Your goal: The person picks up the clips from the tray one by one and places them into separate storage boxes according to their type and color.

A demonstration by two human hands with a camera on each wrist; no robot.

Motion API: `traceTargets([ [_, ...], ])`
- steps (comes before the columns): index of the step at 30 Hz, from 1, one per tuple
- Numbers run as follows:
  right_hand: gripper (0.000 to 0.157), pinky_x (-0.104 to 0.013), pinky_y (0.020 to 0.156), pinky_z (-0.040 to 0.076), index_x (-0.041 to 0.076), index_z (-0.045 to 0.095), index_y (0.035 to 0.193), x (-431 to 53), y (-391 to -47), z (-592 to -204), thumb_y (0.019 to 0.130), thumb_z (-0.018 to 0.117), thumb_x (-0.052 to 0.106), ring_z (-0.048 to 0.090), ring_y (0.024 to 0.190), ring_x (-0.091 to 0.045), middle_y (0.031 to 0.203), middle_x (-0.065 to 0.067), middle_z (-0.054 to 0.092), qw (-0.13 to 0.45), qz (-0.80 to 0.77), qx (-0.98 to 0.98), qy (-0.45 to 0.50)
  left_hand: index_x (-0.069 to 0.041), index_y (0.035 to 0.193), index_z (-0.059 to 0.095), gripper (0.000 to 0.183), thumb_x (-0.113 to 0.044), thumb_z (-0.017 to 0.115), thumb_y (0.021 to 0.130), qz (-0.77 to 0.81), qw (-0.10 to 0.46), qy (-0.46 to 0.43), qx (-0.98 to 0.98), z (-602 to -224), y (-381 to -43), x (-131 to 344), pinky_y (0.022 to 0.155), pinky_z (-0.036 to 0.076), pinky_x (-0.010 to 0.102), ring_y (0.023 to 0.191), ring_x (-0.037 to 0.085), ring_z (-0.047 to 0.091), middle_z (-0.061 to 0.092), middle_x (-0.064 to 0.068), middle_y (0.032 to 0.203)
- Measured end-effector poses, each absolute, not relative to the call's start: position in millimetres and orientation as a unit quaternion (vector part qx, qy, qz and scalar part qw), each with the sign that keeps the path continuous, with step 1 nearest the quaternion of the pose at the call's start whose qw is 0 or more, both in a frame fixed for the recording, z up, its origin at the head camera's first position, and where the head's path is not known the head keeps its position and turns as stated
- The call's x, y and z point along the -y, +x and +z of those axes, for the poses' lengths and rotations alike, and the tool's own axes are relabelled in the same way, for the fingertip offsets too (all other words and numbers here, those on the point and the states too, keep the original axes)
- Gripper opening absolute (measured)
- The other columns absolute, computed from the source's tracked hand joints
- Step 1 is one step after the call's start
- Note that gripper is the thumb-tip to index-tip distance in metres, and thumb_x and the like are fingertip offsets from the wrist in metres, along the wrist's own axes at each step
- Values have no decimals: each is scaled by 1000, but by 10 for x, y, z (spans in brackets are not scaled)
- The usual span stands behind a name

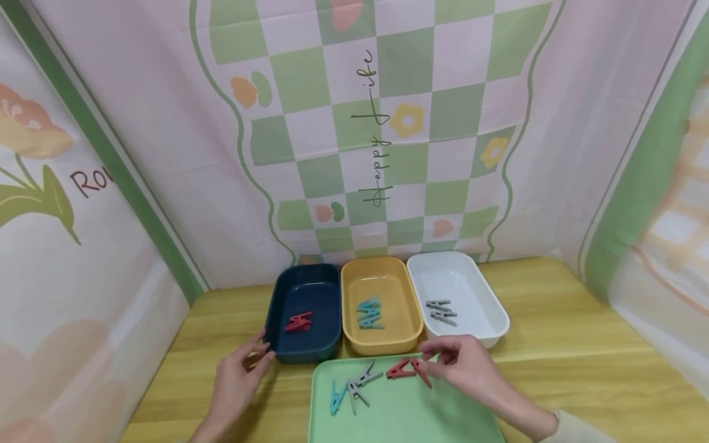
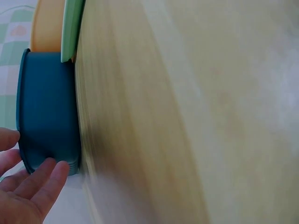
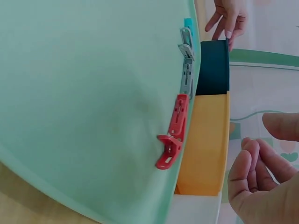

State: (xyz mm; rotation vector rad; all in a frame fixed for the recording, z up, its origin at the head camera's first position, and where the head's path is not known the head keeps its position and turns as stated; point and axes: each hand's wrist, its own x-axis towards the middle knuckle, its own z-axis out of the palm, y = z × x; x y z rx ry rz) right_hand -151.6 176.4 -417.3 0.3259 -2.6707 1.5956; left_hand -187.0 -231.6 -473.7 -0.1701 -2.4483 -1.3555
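My left hand (image 1: 238, 375) is at the near left corner of the dark blue bin (image 1: 321, 295), its fingertips right at the rim and side wall, fingers loosely bent. The right hand (image 1: 462, 366) hovers over the far edge of the green tray (image 1: 410, 418), close to two red clothespins (image 1: 400, 369). In the right wrist view, thumb and fingers stand apart with nothing between them, and the red clothespins (image 3: 177, 116) lie on the tray. Two grey clothespins (image 1: 365, 374) and a teal clothespin (image 1: 337, 398) lie further left on it.
Red clothespins (image 1: 299, 322) lie in the blue bin. Teal clothespins (image 1: 369, 314) are inside the yellow bin (image 1: 388, 280), and grey clothespins (image 1: 441, 312) inside the white bin (image 1: 460, 280). The bins stand side by side on a wooden table (image 1: 581, 344), before a patterned cloth (image 1: 388, 154).
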Motion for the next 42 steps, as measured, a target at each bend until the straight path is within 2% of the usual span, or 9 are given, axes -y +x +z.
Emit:
traceTargets([
  [6, 34, -23, 51, 51, -1, 68, 105, -1789, -1532, -4287, 72, 77, 7, 60, 65, -14, 87, -5, 69, -14, 513, 852, 107, -5, 104, 68, 21, -8, 73, 84, -480, 168, -60, 859, -4755, -1868, 2318, 73, 57, 21, 97, 20, 66, 54, 6, 134],
  [13, 41, -23, 45, 48, 0, 67, 108, -1807, -1551, -4399, 72, 81, 13, 56, 60, -11, 90, -7, 68, -3, 472, 873, 125, -4, 104, 69, 21, -8, 73, 83, -482, 175, -64, 856, -4748, -1868, 2311, 73, 57, 21, 96, 20, 66, 55, 7, 133],
  [18, 52, -23, 39, 44, -1, 63, 115, -1781, -1552, -4438, 70, 83, 17, 51, 53, -10, 75, -2, 64, -9, 457, 882, 111, -3, 103, 69, 21, -6, 74, 83, -486, 178, -65, 853, -4746, -1873, 2310, 72, 57, 22, 96, 23, 67, 55, 8, 133],
  [22, 58, -23, 38, 42, 0, 62, 118, -1758, -1557, -4478, 68, 85, 19, 49, 51, -10, 73, 1, 62, -18, 452, 887, 94, -2, 102, 69, 21, -6, 74, 82, -489, 181, -73, 850, -4752, -1873, 2316, 72, 57, 23, 95, 23, 67, 55, 9, 132],
  [30, 57, -24, 45, 46, 1, 63, 117, -1714, -1587, -4534, 65, 84, 11, 52, 61, -14, 86, -4, 65, -26, 417, 905, 85, -2, 103, 68, 22, -6, 74, 82, -493, 179, -72, 849, -4753, -1867, 2319, 73, 57, 22, 95, 23, 67, 56, 9, 132],
  [42, 44, -22, 45, 45, 4, 67, 109, -1720, -1603, -4615, 67, 79, 1, 50, 57, -11, 73, 2, 59, 5, 381, 920, 96, -4, 104, 68, 21, -7, 73, 83, -496, 169, -64, 849, -4742, -1863, 2309, 74, 57, 22, 97, 22, 66, 55, 8, 133],
])
